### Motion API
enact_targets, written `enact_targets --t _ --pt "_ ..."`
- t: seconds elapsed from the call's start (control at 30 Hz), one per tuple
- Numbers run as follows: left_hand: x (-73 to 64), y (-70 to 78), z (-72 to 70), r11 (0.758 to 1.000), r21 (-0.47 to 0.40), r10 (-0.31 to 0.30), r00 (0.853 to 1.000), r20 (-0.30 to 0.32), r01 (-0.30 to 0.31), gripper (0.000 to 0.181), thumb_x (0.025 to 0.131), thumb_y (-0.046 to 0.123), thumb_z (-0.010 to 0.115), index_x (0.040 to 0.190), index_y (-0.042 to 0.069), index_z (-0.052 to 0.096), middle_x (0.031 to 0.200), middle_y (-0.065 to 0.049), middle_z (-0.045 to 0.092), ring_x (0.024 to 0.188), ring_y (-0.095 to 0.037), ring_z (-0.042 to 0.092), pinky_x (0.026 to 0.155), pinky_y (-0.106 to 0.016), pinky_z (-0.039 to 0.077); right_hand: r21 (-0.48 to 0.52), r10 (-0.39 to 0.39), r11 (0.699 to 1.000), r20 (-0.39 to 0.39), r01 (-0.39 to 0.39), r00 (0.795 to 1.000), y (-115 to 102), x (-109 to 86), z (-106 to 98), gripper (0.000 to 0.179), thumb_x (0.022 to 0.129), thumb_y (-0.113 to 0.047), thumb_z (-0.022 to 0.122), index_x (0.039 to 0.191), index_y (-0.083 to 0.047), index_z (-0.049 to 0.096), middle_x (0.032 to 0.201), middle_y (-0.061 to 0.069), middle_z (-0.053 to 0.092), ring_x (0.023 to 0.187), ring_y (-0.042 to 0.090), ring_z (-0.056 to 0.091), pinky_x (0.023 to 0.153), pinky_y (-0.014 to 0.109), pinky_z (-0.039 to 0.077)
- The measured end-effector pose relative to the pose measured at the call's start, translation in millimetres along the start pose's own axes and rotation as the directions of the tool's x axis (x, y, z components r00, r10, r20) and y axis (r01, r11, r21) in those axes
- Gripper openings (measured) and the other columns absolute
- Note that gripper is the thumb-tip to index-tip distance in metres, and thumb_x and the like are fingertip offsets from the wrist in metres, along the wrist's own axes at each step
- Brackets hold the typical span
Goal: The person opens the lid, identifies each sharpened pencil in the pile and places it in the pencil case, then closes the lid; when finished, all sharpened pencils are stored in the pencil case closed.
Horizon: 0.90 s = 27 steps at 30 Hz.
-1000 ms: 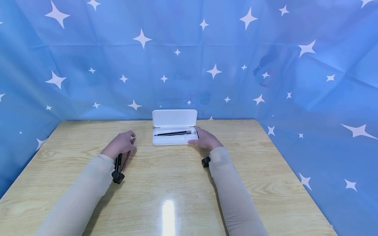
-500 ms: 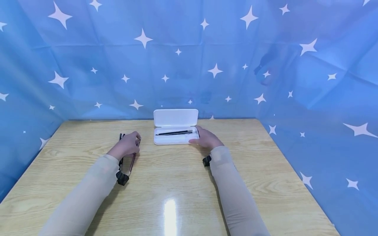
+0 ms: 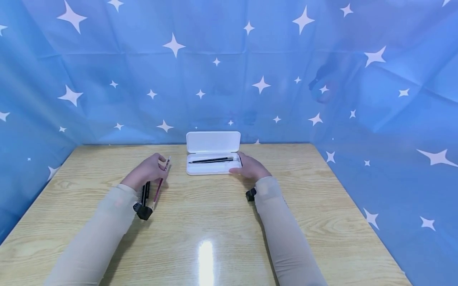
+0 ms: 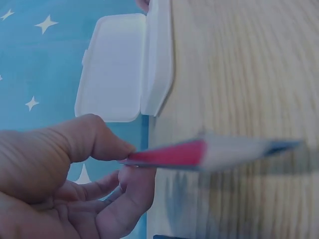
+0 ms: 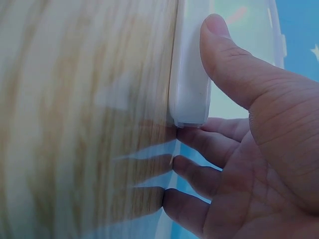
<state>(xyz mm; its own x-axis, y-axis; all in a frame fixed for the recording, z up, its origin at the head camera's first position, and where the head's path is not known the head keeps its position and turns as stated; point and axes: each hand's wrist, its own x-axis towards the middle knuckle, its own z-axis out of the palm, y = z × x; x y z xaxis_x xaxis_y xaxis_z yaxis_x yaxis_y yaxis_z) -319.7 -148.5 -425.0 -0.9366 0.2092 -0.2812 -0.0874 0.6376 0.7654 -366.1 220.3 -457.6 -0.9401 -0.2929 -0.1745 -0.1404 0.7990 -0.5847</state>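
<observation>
My left hand (image 3: 147,170) pinches a red pencil (image 4: 179,153) between thumb and fingers; its pale sharpened end and dark tip point back toward the person. Below that wrist, black pencils (image 3: 144,194) lie on the table, partly covered by the hand. An open white pencil case (image 3: 200,171) stands at the back of the table, lid raised, with black pencils (image 3: 211,160) inside. My right hand (image 3: 252,169) holds the case by its right end. The thumb (image 5: 219,42) lies over the near wall, and the other fingers (image 5: 197,174) reach around the end, tips at the tabletop.
The wooden table (image 3: 200,214) ends at a blue star-printed cloth (image 3: 214,79) just behind the case and along the right side. A black wrist camera (image 3: 144,212) hangs low under the left wrist; another camera (image 3: 251,194) sits at the right wrist.
My left hand moved right, then back left and slightly away from the person, the red pencil with it. Its far end now shows past the fingers. The right hand and case stay put.
</observation>
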Motion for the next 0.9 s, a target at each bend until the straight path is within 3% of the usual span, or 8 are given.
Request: enact_targets --t 0.23,0.4,0.67,0.9 --pt "0.5 -0.3 -6.7 0.999 0.004 0.047 0.999 0.009 -0.047 0.044 0.095 0.005 0.059 0.134 -0.014 0.049 0.114 -0.022 0.058 0.094 -0.028 0.062 0.08 -0.039 0.057 0.007 -0.004 1.0 -0.002 0.004 1.0 -0.4 -2.2 1.5 0.083 0.095 -0.041 0.071 0.16 -0.013 0.027 0.156 0.011 0.042 0.139 0.031 0.044 0.113 0.051 0.037" --pt "-2.9 3.8 -10.3 0.991 -0.123 0.057 0.998 0.019 -0.054 0.049 0.099 0.004 0.055 0.144 -0.01 0.041 0.114 -0.02 0.051 0.1 -0.034 0.06 0.084 -0.043 0.059 0.004 -0.011 1.0 -0.002 0.011 1.0 -2.5 -3.5 -0.4 0.081 0.096 -0.04 0.071 0.16 -0.013 0.029 0.155 0.012 0.044 0.136 0.032 0.046 0.112 0.052 0.038" --pt "-5.5 6.3 -13.0 0.976 -0.201 0.097 0.994 0.058 -0.084 0.054 0.101 0.002 0.053 0.151 -0.005 0.033 0.115 -0.021 0.047 0.111 -0.04 0.058 0.089 -0.047 0.058 0.017 -0.027 0.999 0.0 0.027 1.0 -4.3 -3.5 -2.4 0.08 0.097 -0.036 0.07 0.16 -0.012 0.028 0.157 0.013 0.042 0.141 0.034 0.042 0.115 0.052 0.034" --pt "-4.7 7.7 -15.1 0.952 -0.281 0.123 0.992 -0.009 -0.12 0.055 0.102 0.002 0.053 0.153 -0.002 0.033 0.118 -0.021 0.044 0.111 -0.039 0.056 0.092 -0.05 0.057 0.041 -0.039 0.998 0.004 0.039 0.999 -4.6 -4.8 -2.5 0.077 0.097 -0.034 0.071 0.159 -0.012 0.031 0.155 0.013 0.044 0.139 0.034 0.044 0.114 0.053 0.035"
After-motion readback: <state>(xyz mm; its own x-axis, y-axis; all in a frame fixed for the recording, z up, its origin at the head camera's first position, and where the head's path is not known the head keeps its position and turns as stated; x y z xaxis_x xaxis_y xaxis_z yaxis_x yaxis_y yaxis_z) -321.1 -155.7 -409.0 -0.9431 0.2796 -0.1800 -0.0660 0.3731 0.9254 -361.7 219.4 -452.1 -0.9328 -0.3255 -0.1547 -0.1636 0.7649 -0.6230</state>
